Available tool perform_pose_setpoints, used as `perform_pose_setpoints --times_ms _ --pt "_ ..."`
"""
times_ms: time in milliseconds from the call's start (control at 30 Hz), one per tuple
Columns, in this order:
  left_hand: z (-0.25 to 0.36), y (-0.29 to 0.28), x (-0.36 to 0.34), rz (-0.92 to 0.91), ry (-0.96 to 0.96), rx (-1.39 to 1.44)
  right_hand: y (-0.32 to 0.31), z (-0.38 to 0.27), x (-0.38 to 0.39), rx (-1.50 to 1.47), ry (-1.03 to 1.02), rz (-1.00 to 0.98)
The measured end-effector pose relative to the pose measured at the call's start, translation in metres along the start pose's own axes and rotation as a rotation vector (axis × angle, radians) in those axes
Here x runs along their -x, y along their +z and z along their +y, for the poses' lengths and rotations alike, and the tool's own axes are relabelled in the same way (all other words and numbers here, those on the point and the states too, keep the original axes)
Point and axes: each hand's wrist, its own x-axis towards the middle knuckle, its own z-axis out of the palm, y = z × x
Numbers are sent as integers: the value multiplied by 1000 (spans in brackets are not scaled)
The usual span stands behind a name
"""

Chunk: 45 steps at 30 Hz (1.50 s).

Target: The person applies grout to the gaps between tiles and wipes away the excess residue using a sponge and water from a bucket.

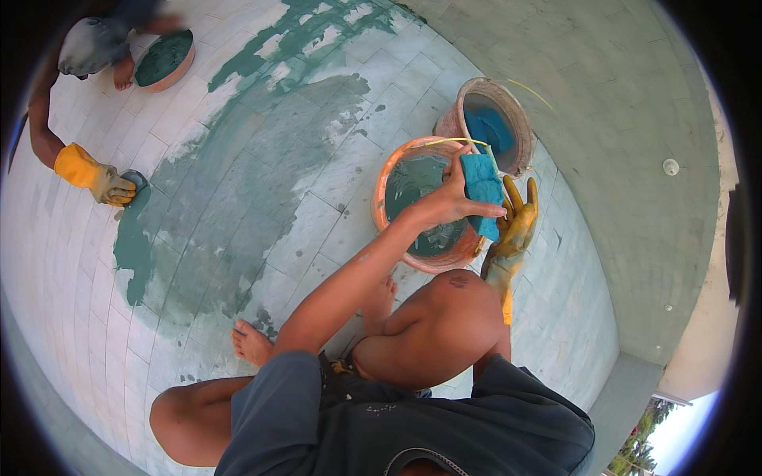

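A blue-green sponge [484, 196] is gripped along its left side by my bare left hand [451, 200], the thumb stretched across its lower part. Just right of the sponge is my right hand [516, 226] in a yellow rubber glove, fingers apart and nothing in its grasp. Whether the glove touches the sponge I cannot tell. Below the sponge stands an orange bucket [381, 186] holding murky greenish water. Behind it a second, dirty pinkish bucket [520, 131] leans, with something blue inside.
Grey-white tiles [317, 190] carry smeared green grout [238, 131] on the left. Another person's yellow-gloved hand [99, 176] presses a round tool on the tiles. Near that person sits a bowl of green paste [165, 59]. A tiled wall [611, 127] rises on the right.
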Motion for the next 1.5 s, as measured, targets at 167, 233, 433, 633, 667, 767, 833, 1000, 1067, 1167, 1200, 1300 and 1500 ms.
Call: perform_pose_setpoints --times_ms 167,233,433,633,667,767,833,1000,1067,1167,1200,1300,1500 --pt "23 2 10 -58 -242 649 22 -9 10 152 -176 -82" --pt "16 -2 10 17 -207 644 56 -26 31 342 -270 -72" --pt "62 -14 39 400 61 248 51 -26 21 293 -305 -12" --pt "58 -143 173 1124 134 412 75 -33 85 345 -146 -72" --pt "46 -163 195 1268 43 404 76 -22 97 414 -99 -111" --pt "-18 -224 259 1598 -26 98 87 37 142 817 81 -342" --pt "-53 -249 288 1802 -158 -252 93 115 189 1172 95 -477" --pt "-92 -280 225 1947 -342 -588 60 285 248 1776 -241 -176" --pt "-99 -295 221 2008 -336 -710 64 290 260 1799 -307 -120" --pt "-112 -311 228 2096 -308 -818 67 284 278 1793 -299 -174" --pt "-116 -312 226 2122 -293 -831 65 280 280 1800 -299 -187" --pt "-125 -318 218 2130 -244 -874 65 272 274 1754 -185 -332" --pt "-124 -319 205 2099 -271 -921 47 271 270 1754 -52 -479"
